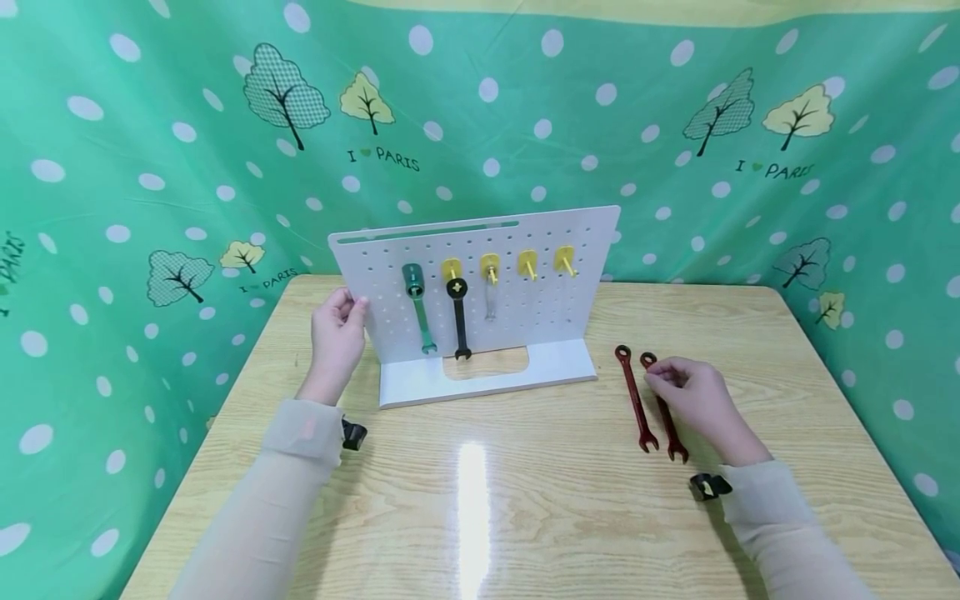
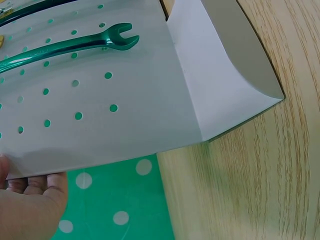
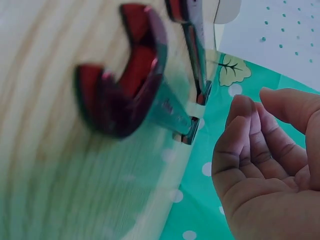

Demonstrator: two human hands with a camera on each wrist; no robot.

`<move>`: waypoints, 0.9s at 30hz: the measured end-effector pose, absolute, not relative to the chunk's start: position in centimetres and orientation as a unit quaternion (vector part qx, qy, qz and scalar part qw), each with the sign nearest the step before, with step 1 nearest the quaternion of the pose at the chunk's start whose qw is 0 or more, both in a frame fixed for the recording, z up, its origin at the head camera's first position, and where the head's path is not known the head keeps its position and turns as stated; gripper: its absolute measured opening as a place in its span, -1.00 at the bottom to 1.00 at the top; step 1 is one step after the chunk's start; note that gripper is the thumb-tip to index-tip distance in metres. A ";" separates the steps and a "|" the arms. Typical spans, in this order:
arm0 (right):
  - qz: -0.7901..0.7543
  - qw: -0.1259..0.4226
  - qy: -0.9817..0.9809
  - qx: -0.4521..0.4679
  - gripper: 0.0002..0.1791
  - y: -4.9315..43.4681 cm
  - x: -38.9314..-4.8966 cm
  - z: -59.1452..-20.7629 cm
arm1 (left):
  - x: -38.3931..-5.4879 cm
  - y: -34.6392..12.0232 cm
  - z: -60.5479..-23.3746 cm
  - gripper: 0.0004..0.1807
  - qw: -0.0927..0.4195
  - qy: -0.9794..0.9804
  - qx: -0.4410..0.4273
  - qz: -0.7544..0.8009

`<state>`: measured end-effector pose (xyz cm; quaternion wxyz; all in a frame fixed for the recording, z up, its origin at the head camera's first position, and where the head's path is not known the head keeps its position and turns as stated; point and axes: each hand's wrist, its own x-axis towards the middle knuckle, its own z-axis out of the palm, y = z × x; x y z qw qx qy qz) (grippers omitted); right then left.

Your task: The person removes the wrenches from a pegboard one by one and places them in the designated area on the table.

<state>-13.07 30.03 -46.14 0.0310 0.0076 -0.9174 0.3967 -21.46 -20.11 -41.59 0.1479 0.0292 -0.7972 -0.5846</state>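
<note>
A white pegboard stand (image 1: 540,312) stands upright on the table. My left hand (image 1: 339,337) holds its left edge, the thumb in front and fingers behind; in the left wrist view the fingers (image 2: 37,185) curl at that edge. A green combination wrench (image 1: 422,321) and a black one (image 1: 460,321) hang on the board. Right of them a slim, pale silver piece (image 1: 491,300) hangs from a yellow hook. Two red combination wrenches (image 1: 637,404) (image 1: 672,429) lie side by side. Over the right one is my right hand (image 1: 690,396), its thumb and bent fingers apart with nothing between.
Two more yellow hooks (image 1: 528,265) (image 1: 566,260) project from the board's right part with nothing on them. The wooden table (image 1: 570,492) carries a bright light reflection. A green dotted cloth (image 1: 487,125) hangs behind and at both sides.
</note>
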 end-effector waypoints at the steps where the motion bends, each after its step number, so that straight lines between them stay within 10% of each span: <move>1: 0.400 0.032 -0.916 0.009 -0.80 30.0 -13.1 -46.2 | -21.5 -20.1 -41.6 -0.68 0.148 -0.796 0.028 -0.586; 27: 0.450 0.035 -0.892 0.022 -0.71 26.1 -13.3 -45.4 | -21.3 -20.1 -41.6 -0.70 0.155 -0.793 0.018 -0.589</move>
